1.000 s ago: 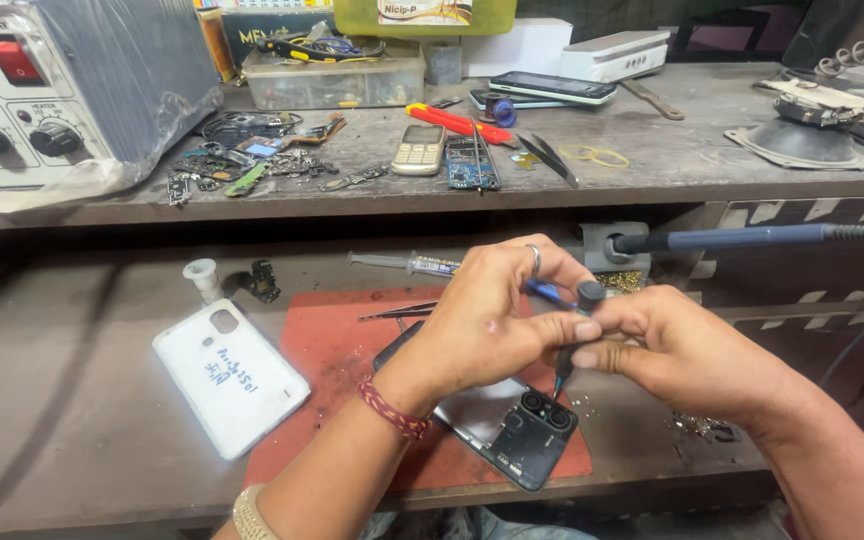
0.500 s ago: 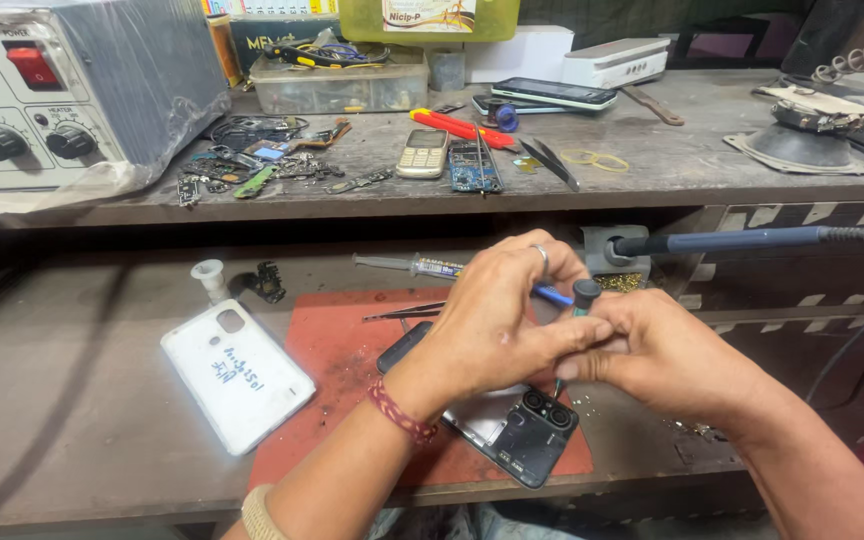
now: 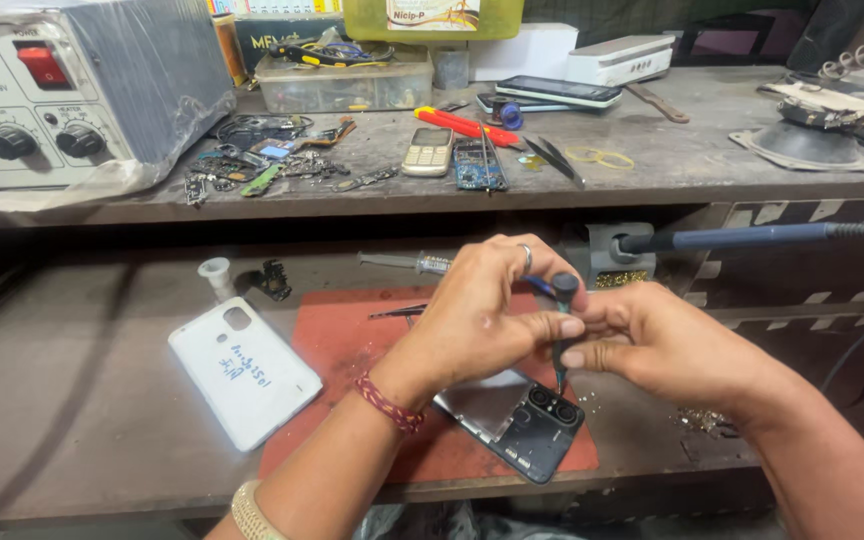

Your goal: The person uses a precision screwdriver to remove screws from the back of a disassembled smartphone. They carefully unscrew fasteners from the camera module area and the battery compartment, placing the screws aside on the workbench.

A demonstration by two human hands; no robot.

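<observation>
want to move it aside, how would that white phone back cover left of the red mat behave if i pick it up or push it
The white back cover looks like a thin shell, so probably light and slightly flexible. Lying flat on the bench, it would likely slide rather than roll or tip.

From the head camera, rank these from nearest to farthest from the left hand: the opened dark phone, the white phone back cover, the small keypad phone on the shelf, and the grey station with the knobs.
1. Opened dark phone, just below the left hand on the red mat.
2. Keypad phone, on the upper shelf above the hand, and white back cover, to its left on the bench: too close to call.
3. Grey station, far left on the shelf.
</observation>
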